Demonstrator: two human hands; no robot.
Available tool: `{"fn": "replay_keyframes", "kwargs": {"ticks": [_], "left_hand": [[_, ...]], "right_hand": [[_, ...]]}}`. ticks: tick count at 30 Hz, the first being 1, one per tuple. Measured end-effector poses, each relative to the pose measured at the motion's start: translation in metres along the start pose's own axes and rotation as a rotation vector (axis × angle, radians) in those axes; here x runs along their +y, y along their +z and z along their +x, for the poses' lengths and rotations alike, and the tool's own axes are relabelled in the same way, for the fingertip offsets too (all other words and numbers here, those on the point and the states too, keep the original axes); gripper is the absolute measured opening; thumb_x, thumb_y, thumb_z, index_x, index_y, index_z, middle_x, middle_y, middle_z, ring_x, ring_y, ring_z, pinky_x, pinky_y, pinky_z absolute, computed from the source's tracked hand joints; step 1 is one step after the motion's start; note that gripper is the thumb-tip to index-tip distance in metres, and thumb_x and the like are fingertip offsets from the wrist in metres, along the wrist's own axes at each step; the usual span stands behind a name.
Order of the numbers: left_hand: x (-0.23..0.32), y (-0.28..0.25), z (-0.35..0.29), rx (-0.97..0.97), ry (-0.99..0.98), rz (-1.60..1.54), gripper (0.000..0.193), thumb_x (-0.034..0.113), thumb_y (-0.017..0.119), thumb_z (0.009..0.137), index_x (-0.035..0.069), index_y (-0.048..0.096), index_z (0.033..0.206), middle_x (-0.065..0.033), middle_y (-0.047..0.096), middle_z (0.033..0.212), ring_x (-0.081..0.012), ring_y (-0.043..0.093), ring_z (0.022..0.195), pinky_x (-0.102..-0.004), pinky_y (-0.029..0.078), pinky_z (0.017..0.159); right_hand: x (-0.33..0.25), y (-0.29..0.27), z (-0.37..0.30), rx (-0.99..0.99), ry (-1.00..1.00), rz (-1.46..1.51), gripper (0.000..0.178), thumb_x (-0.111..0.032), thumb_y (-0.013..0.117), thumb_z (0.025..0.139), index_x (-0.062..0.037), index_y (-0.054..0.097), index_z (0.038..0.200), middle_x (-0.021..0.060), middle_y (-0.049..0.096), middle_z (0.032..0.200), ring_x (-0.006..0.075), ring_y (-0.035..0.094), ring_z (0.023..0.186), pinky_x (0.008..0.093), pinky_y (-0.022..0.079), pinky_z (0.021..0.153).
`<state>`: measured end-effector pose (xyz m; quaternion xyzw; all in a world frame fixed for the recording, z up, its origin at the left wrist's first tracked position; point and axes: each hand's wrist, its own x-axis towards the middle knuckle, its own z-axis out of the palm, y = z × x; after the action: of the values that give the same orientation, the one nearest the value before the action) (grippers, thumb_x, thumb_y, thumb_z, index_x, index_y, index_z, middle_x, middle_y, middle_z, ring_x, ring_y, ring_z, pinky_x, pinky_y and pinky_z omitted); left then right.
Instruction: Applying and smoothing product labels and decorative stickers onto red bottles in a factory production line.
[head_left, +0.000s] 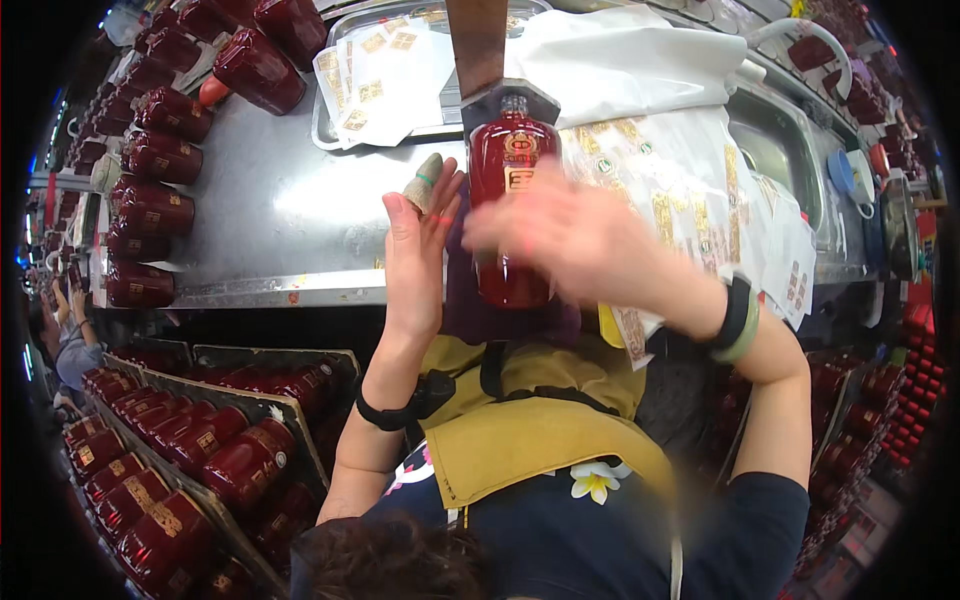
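Observation:
A dark red glass bottle [513,283] lies in front of me on a purple cloth [463,300], its neck pointing away from me. Gold labels [520,180] show on its face. My right hand [575,225] passes over the middle of the bottle and hides part of it; motion smears its fingers, so I cannot tell whether it touches or holds anything. Just left of the bottle, my left hand [415,250] is raised with its fingers stretched out, holding nothing. A greyish-green finger cover [425,185] sits on one of its fingertips.
Red bottles [150,205] line the metal table [270,215] at the left. Label sheets [365,85] lie in a tray behind; more gold stickers [665,185] lie on white sheeting at right. A metal basin [770,140] stands beyond. Crates of bottles [250,465] flank me below.

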<state>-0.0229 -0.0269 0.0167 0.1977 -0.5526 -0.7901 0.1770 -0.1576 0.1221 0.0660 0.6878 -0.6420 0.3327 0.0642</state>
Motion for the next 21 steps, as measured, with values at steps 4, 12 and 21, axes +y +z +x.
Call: {"fn": "replay_keyframes", "kwargs": {"ticks": [4, 12, 21], "left_hand": [[-0.005, 0.007, -0.009, -0.014, 0.162, 0.188, 0.086, 0.064, 0.018, 0.110, -0.007, 0.035, 0.157, -0.0247, 0.043, 0.158, -0.0330, 0.044, 0.146, -0.0460, 0.032, 0.123], [0.012, 0.022, -0.026, -0.178, 0.611, 1.134, 0.081, 0.051, 0.079, 0.083, 0.006, 0.058, 0.147, -0.0372, 0.036, 0.155, -0.0546, 0.046, 0.135, -0.0536, 0.044, 0.110], [0.001, 0.007, -0.024, -0.149, 0.649, 1.082, 0.065, 0.036, 0.084, 0.082, 0.010, 0.067, 0.139, -0.0365, 0.040, 0.154, -0.0524, 0.051, 0.131, -0.0523, 0.049, 0.104]], "right_hand": [[0.051, -0.019, 0.006, 0.336, 0.186, -0.225, 0.032, 0.005, 0.074, 0.082, -0.0056, 0.072, 0.112, 0.0071, 0.073, 0.099, 0.0265, 0.066, 0.088, 0.0382, 0.053, 0.077], [0.025, -0.011, -0.029, 0.605, 0.514, -0.108, 0.024, 0.002, 0.073, 0.088, -0.0061, 0.072, 0.111, 0.0073, 0.071, 0.096, 0.0245, 0.063, 0.086, 0.0350, 0.048, 0.082], [0.015, -0.007, -0.052, 0.700, 0.671, -0.031, 0.021, 0.001, 0.071, 0.095, -0.0019, 0.069, 0.115, 0.0080, 0.072, 0.099, 0.0185, 0.067, 0.090, 0.0307, 0.054, 0.083]]}}
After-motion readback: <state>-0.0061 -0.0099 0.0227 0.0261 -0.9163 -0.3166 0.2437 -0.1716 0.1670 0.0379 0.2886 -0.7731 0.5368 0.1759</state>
